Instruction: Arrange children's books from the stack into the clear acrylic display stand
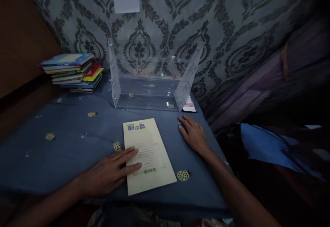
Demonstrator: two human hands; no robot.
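Note:
A cream-coloured book [143, 136] lies closed on the blue tablecloth in front of me, with a barcode and a square code near its far edge. Resting on its left side is my left hand [110, 170], fingers stretched out over the cover. My right hand [193, 135] lies on the cloth to the right of the book, apart from it, fingers extended and holding nothing. Behind the book stands a clear plastic rack [182, 91] with tiered shelves, close to the patterned wall.
A stack of books [73, 74] sits at the back left of the table [67, 158]. A small blurred item [190, 105] stands beside the rack's right foot. A white card [125, 0] is on the wall. Purple curtain [268, 72] hangs at the right, with blue cloth [265, 146] below.

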